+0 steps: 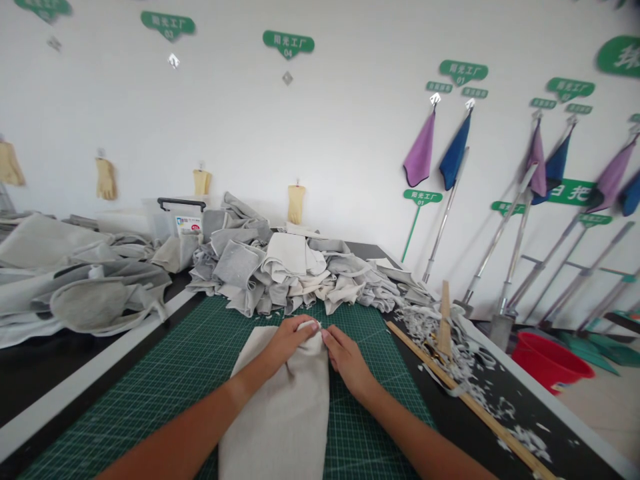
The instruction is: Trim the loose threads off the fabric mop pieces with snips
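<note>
A long beige cloth piece lies on the green cutting mat in front of me. My left hand is closed on the cloth's far end, which is bunched into a small white fold at the fingertips. My right hand rests on the cloth's right far edge, fingers together and pressed against the same fold. Both forearms reach in from the bottom of the view.
A heap of grey and cream cloth pieces lies beyond the mat. More grey fabric is piled at the left. A wooden ruler and fabric scraps lie at the right. A red basin and leaning mops stand by the wall.
</note>
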Action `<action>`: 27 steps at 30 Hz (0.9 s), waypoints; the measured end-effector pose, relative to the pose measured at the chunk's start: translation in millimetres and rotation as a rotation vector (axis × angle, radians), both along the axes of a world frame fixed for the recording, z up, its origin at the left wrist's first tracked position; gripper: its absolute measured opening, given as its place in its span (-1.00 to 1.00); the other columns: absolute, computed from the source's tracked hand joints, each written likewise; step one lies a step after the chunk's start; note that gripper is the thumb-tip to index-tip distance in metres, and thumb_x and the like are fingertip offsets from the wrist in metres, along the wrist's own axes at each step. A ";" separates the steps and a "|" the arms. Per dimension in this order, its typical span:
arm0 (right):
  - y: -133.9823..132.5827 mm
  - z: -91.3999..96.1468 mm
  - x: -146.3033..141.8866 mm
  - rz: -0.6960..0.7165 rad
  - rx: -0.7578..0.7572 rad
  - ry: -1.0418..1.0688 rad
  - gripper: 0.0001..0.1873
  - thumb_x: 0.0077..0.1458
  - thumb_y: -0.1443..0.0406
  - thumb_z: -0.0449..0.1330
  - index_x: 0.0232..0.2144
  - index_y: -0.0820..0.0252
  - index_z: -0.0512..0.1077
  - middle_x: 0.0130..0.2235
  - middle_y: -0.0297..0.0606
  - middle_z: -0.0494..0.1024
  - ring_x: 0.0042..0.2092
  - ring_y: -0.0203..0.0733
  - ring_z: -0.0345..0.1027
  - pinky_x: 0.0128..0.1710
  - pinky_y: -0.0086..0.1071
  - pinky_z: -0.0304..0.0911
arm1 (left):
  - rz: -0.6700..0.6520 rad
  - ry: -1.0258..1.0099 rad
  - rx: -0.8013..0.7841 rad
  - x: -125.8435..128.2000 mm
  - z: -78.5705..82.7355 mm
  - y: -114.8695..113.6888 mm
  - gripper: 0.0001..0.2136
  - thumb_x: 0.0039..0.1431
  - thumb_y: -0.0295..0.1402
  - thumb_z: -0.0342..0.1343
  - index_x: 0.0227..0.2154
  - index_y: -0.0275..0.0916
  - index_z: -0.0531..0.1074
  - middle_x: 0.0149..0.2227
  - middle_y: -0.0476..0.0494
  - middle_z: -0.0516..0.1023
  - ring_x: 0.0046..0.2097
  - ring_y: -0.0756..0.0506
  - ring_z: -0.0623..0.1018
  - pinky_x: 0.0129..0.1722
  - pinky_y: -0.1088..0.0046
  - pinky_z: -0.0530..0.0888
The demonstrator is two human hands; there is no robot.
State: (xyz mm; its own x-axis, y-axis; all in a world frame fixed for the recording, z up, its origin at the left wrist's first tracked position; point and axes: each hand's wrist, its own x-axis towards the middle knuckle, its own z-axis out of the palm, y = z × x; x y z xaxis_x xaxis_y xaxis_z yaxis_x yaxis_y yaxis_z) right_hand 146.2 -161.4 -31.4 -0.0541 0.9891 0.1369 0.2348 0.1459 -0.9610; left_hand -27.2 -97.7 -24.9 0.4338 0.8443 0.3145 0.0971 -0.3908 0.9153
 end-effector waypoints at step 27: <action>-2.7 -1.4 0.0 -0.113 0.219 -0.395 -0.65 0.34 0.03 -0.05 -0.39 0.10 0.24 -0.45 -0.46 0.35 -0.40 -0.27 0.23 -0.39 -0.44 -0.02 | 0.021 0.072 0.068 2.3 -14.7 10.0 -0.69 0.21 -0.14 0.04 -0.32 -0.28 0.55 -0.34 -0.10 0.58 -0.28 -0.09 0.49 -0.23 0.45 0.42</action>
State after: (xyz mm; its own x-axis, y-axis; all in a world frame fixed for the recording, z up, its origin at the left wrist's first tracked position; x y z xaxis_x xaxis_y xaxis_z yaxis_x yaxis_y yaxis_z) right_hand 146.2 -164.1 -32.8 -0.0381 0.9418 0.3340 0.6026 0.2882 -0.7441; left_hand -24.9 -87.7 -39.6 0.4397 0.8312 0.3402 0.1703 -0.4490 0.8771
